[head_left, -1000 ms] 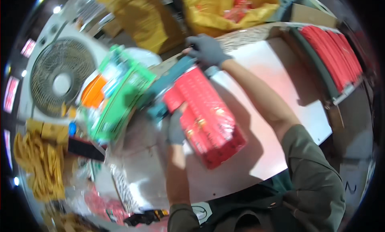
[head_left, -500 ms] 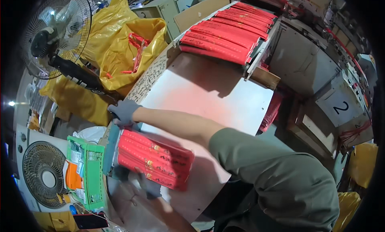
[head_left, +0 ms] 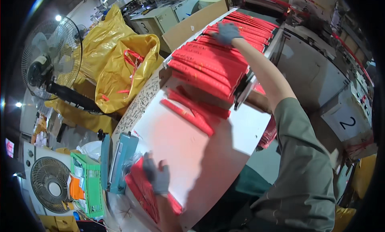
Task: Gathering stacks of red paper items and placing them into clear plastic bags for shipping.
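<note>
My left hand (head_left: 159, 178), in a grey glove, rests against a bundle of red paper packets (head_left: 141, 192) at the lower left. Its fingers are stretched and the thumb stands apart; clear plastic shows by the bundle's upper end. My right hand (head_left: 227, 33), also gloved, reaches far ahead and lies over a long row of overlapping red packets (head_left: 206, 69), fingers spread though slightly blurred. A few loose red packets (head_left: 188, 115) slant on the white board (head_left: 168, 139) below the row's near end. Beside my left hand stands a teal metal device (head_left: 123, 162) with a raised part.
At the left are a yellow sack (head_left: 146, 67) with red scraps, a black stand fan (head_left: 48, 67), a green basket (head_left: 92, 188) and a box fan (head_left: 50, 186). A brown cardboard strip (head_left: 196, 21) borders the row. Grey machine panels (head_left: 309, 67) stand at the right.
My right hand has gone from the teal device to the far row. The red bundle has shifted down and turned, left hand against it. The row has come nearer, with loose packets below it.
</note>
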A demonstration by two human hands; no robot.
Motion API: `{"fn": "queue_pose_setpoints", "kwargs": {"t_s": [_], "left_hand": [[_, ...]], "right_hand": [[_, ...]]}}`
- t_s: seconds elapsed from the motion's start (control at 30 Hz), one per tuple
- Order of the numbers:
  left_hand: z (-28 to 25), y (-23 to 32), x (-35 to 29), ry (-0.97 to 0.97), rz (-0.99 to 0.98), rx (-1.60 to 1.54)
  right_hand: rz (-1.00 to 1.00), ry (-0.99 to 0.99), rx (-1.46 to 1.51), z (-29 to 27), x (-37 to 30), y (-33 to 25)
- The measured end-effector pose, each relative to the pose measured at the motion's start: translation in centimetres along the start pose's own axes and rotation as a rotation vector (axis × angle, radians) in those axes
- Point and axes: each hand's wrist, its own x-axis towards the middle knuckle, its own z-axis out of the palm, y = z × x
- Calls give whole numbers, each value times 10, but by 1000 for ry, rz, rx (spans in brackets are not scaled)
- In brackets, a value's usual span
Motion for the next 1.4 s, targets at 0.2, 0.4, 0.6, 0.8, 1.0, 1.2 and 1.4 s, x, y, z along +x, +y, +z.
{"fn": "queue_pose_setpoints", "kwargs": {"t_s": [0.2,0.4,0.6,0.8,1.0,1.2,1.4], "left_hand": [[80,58,47,-9,42,-34],[86,68,64,-15,4,-108],[92,77,74,-193,157,-188],[88,66,69,107,-145,-395],[90,66,71,370,-265,-526],[80,56,70,310,-402,-636],[66,54,65,151,-468,-434]], "right_hand": [[267,336,-298,38,53,152],[459,249,-426,32,62,215],[-127,146,-164,31,64,228],[-404,-126,165,-9,-28,60],[-623,-273,243,-37,-109,-36],[-868,-430,270,-36,-193,-125],[-423,80,264,81,-195,-129]]}}
